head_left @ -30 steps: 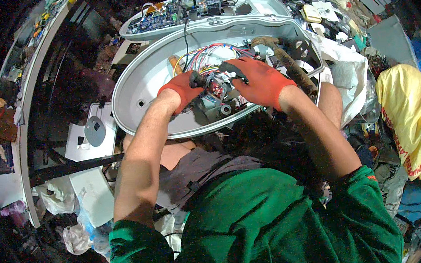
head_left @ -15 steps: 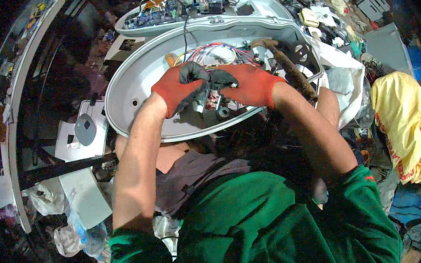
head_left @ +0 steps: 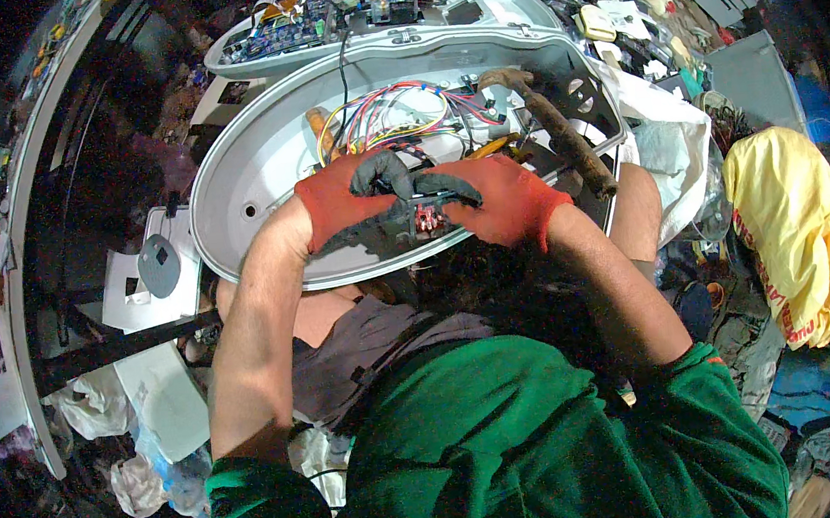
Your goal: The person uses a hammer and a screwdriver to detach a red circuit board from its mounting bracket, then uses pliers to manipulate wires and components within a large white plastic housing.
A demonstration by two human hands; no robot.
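Head view. Grey oval shell point(head_left: 235, 176), open; I see its six o'clock rim just beyond the hands, near the knees. Open room: widest bare stretch of its interior at nine o'clock, around one round hole. Limits: wire bundle point(head_left: 378, 114), multicoloured, toward twelve; brown rod point(head_left: 320, 134) at ten to eleven; rusty hammer point(head_left: 572, 137) slanting at two to three. Beyond the twelve o'clock rim: second shell half point(head_left: 512, 19), bearing blue circuit boards point(head_left: 282, 36). White sack point(head_left: 658, 104) outside, three o'clock.

Small component point(head_left: 428, 218), inside the shell toward six o'clock, between the hands: red and silver, dark strip above; whether one piece, I cannot tell. Left hand point(head_left: 356, 200) and right hand point(head_left: 503, 197), red gloves with dark fingertips: fingers curled, tips pinched on it.
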